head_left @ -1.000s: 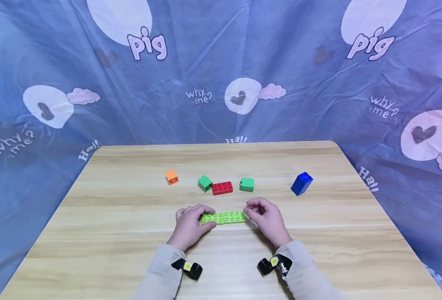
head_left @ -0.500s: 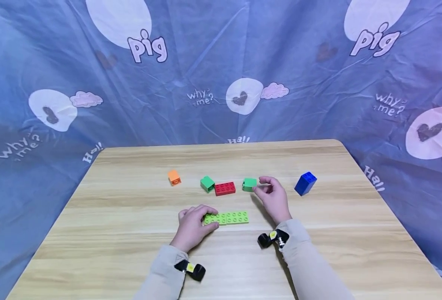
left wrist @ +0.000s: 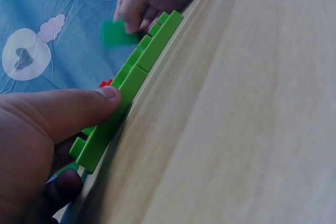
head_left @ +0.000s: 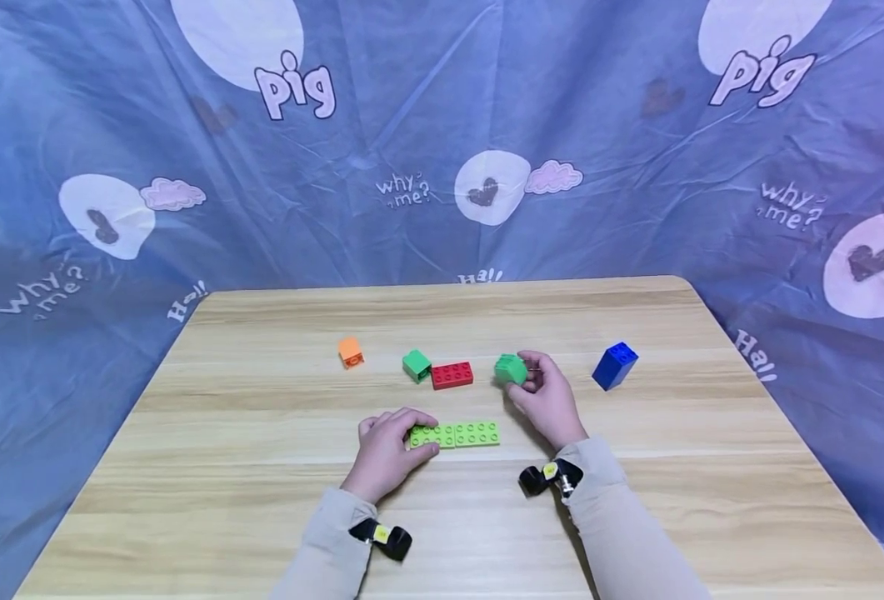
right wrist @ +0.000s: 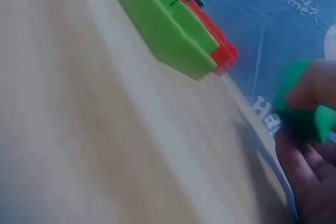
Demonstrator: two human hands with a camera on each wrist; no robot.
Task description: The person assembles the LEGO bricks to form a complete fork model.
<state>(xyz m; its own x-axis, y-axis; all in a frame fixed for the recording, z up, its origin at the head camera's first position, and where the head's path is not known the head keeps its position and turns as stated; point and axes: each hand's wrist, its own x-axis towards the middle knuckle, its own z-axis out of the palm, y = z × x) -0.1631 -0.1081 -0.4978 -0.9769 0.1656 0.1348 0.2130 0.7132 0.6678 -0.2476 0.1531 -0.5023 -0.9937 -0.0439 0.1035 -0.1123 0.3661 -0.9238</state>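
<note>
Two flat lime-green bricks lie end to end, the left brick [head_left: 444,436] against the right brick [head_left: 477,433]. My left hand [head_left: 383,457] grips the left one, thumb on its near side and fingers at its far side. My right hand [head_left: 551,407] pinches a green brick [head_left: 511,368] between thumb and fingers. That brick is tilted, studs facing up and left in the head view; in the left wrist view the green brick [left wrist: 118,33] looks raised off the table.
Behind the lime bricks lie a red brick [head_left: 452,375] and a second green brick [head_left: 417,365], close beside each other. An orange brick [head_left: 351,352] is further left. A tall blue brick [head_left: 615,366] stands to the right. Patterned blue cloth [head_left: 442,100] hangs behind the table [head_left: 277,500].
My right hand has left the right end of the lime bricks, reached forward to the green brick, taken hold of it and turned it. My left hand keeps its grip.
</note>
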